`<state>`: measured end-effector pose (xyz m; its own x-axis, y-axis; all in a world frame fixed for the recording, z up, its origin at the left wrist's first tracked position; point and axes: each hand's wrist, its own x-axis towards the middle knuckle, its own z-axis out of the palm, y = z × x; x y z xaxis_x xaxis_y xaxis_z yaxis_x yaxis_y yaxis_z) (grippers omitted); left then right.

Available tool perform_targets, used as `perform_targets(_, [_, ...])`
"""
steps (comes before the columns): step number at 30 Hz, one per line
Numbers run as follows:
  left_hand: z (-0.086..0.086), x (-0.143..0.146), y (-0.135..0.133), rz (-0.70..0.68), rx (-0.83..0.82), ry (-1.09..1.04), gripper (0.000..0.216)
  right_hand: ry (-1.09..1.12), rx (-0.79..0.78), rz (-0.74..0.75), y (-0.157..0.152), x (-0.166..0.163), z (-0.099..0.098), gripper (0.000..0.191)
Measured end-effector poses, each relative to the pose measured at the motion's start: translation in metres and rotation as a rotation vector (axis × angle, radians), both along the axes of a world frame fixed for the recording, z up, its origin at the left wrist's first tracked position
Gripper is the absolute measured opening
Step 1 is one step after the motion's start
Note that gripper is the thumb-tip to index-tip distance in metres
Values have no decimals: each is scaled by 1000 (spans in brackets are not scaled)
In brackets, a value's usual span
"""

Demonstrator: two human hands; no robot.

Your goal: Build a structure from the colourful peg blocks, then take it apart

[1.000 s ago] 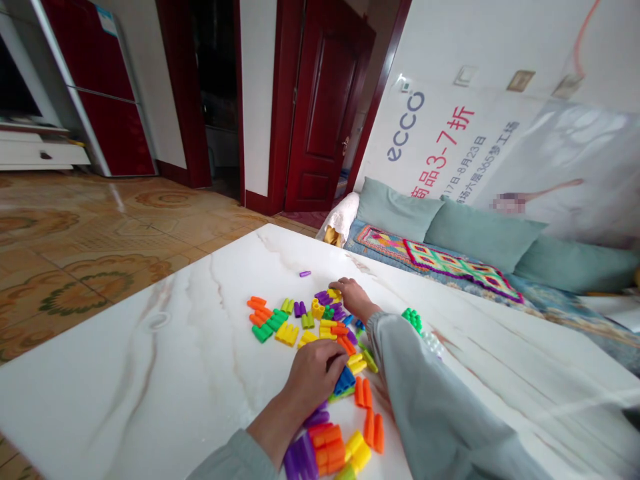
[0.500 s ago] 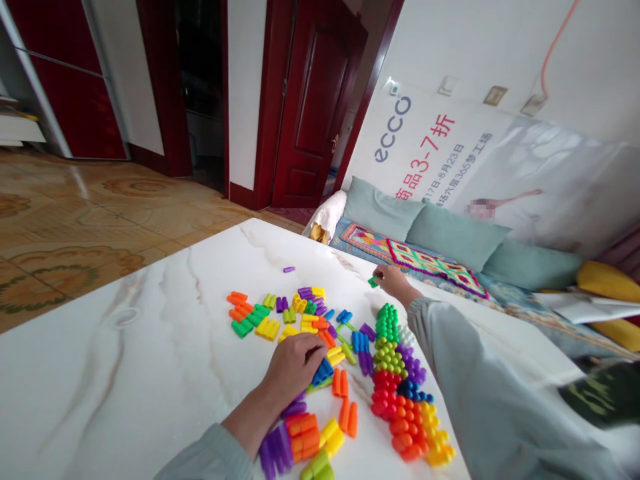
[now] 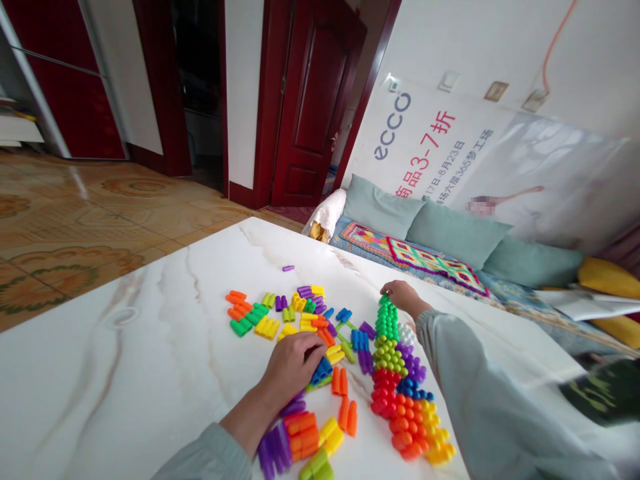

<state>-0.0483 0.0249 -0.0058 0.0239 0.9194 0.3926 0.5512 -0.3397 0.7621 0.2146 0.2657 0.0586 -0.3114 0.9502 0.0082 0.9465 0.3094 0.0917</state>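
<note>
My right hand (image 3: 401, 298) is closed in a pinch at the far end of the green bullet-shaped building pieces (image 3: 387, 323). The green piece in its fingertips is mostly hidden and meets that group. My left hand (image 3: 296, 362) rests on the white table with curled fingers. Their tips are out of sight, beside blue pieces (image 3: 321, 372); I cannot make out what they hold. A standing, colour-sorted block runs toward me on the right, with lime pieces (image 3: 390, 358), red pieces (image 3: 385, 393), orange pieces (image 3: 407, 427) and yellow pieces (image 3: 438, 437).
Loose joined pieces lie around my left hand, among them yellow pieces (image 3: 267, 327), orange pieces (image 3: 348, 417) and purple pieces (image 3: 275, 451). One purple piece (image 3: 289, 268) lies apart, farther back. Beyond the marble-patterned table (image 3: 165, 333) stands a sofa with pale green cushions (image 3: 457, 230).
My right hand has moved right and slightly toward me, bringing its green piece from beyond the block to the green group's far end. My left hand stays in place.
</note>
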Motion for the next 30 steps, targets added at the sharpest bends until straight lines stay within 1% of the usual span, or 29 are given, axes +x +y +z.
perform_targets(10, [-2,0,0,4,18,15,19,-2,-43,-21,-5,4,-5,43])
perform_targets(20, [-2,0,1,9,26,22,20,-1,-13,-49,-16,9,-10,50])
perform_targets(23, [-2,0,1,6,28,19,19,25,19,-58,-23,8,-6,51])
perform_targets(27, [-4,0,1,15,38,22,19,115,85,-42,-36,-2,7,49])
perform_targets(30, [-5,0,2,29,53,29,18,227,159,16,-61,-20,17,47])
